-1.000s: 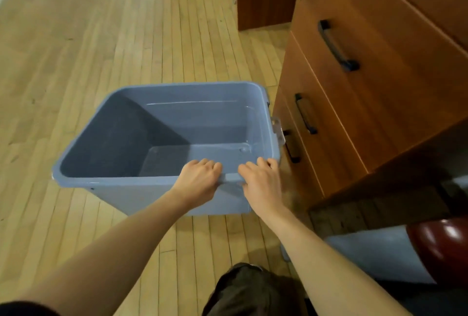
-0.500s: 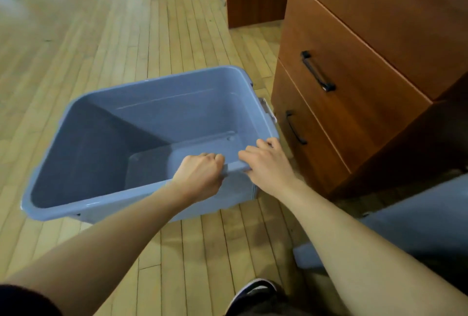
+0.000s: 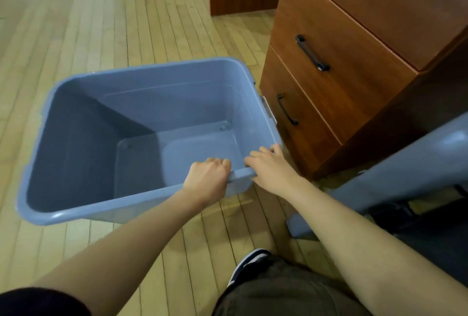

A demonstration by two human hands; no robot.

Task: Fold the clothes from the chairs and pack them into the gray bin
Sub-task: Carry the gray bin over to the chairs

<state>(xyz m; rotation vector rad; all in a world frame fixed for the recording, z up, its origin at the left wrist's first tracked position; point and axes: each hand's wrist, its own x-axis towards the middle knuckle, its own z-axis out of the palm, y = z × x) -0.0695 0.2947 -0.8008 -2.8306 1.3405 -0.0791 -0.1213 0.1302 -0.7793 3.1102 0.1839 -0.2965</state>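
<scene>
Nearest me, one dark sneaker [image 3: 249, 263] stands on the pale wood-plank floor [image 3: 83, 24]. I have my left hand [image 3: 206, 184] and right hand [image 3: 272, 170] both curled over the near rim of the one empty blue-gray plastic bin [image 3: 141, 103], probably to drag it. Right of it stands a reddish wooden drawer cabinet [image 3: 336, 62] with two black handles.

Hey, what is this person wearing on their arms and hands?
Both hands, left hand and right hand, are bare: no gloves, rings or watch visible. The forearms are uncovered. A dark sleeve shows at the left upper arm; no sleeve is visible on the right arm.
</scene>
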